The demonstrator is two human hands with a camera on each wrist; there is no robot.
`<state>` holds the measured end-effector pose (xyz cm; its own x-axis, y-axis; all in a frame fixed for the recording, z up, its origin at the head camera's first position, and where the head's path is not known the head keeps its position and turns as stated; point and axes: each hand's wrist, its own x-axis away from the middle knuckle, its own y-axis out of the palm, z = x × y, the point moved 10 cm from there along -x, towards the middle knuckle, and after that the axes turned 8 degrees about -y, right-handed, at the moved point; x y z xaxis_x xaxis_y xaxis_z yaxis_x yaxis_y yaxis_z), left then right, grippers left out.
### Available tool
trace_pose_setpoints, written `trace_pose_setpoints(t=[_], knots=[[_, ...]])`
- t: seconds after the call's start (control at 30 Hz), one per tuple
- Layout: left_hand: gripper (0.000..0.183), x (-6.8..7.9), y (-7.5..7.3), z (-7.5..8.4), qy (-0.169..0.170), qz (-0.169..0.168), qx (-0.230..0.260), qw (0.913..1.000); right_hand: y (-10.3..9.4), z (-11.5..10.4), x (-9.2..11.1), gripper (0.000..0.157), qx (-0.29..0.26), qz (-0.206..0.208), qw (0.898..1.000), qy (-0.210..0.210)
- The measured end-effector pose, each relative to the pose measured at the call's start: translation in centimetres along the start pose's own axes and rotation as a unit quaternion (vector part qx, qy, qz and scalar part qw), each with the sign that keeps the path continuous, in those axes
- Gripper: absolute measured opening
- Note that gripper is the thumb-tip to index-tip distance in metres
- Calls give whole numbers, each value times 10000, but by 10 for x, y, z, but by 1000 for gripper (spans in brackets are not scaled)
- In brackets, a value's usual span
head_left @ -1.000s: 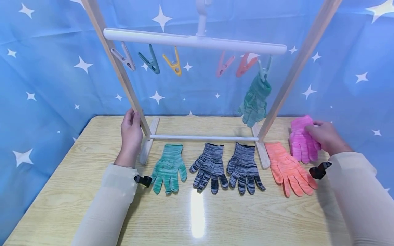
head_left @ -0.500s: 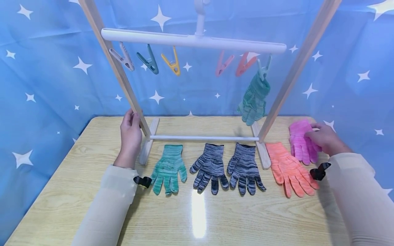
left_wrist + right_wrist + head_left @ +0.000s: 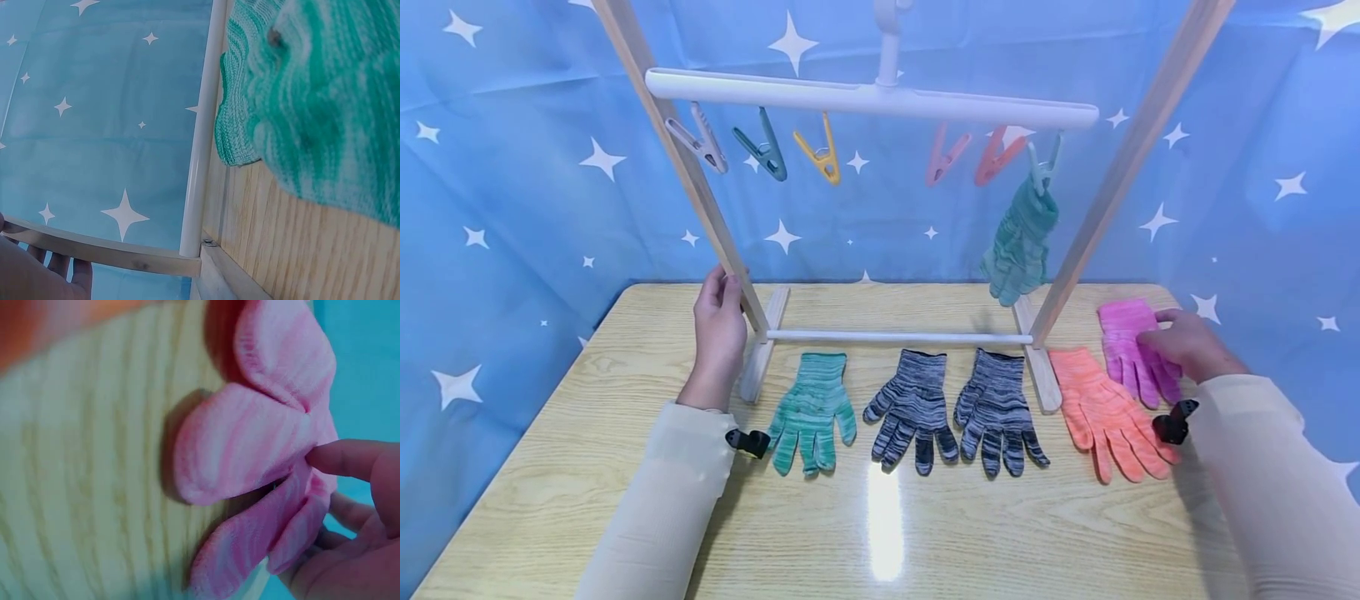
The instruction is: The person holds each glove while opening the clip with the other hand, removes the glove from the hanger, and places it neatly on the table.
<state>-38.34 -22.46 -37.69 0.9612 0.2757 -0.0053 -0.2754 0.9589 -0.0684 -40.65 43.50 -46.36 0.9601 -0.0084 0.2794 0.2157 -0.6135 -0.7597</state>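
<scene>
At the left, my left hand [image 3: 718, 329] holds the rack's wooden post [image 3: 730, 250], its fingers behind the wood in the left wrist view. A green glove [image 3: 815, 408] lies on the table just right of it. Far right, my right hand [image 3: 1191, 343] pinches a pink glove [image 3: 1126, 337] by its side, thumb on top and fingers at the edge. The pink glove's fingers [image 3: 237, 444] lie close over the table in the right wrist view. Beside it lies an orange glove [image 3: 1105, 408], slightly overlapped by the pink fingertips.
Two dark grey striped gloves [image 3: 917, 404] lie in the middle. A white hanger [image 3: 880, 100] carries several clothespins, among them a yellow clothespin [image 3: 822, 154]. From the rightmost hangs another green glove [image 3: 1024, 237]. A white rod [image 3: 898, 337] joins the rack's feet.
The pink glove has shifted down and slightly left with my right hand, its cuff now lower and nearer the orange glove. My left hand stays on the post.
</scene>
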Motion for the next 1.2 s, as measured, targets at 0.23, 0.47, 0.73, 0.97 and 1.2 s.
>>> trace_pose_setpoints(t=[0.23, 0.47, 0.73, 0.97, 1.2], knots=[[46, 1, 0, 1, -13, -18, 29, 10000, -2, -4, 2, 72, 305, 221, 9993, -66], [45, 0, 0, 0, -78, -10, 27, 10000, 0, -7, 6, 70, 382, 371, 9986, -16], [44, 0, 0, 1, 24, 4, -3, 10000, 0, -13, 8, 69, 566, 446, 9974, -75], [46, 1, 0, 1, 64, -24, -6, 10000, 0, -15, 8, 65, 618, 596, 9962, -153], [45, 0, -1, 0, 47, 3, -31, 10000, 4, -17, 10, 70, 681, 380, 9969, -143]])
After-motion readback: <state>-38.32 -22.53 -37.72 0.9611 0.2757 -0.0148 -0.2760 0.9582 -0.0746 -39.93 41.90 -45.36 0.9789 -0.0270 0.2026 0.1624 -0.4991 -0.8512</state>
